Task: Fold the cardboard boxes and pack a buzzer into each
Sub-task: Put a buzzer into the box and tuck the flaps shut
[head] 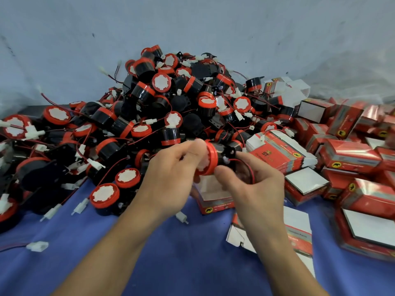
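Above open box (215,205) | hands (171,174) (260,184) grip buzzer (211,159) | stacked flats (277,150) read "ST"

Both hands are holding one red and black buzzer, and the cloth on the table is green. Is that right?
Not quite. The head view shows the cloth is blue, not green. The rest is right: the left hand and the right hand both hold one red and black buzzer.

We see a pale blue-grey wall (64,39), scuffed with dark marks, rising behind a surface draped in wrinkled blue cloth (171,253).
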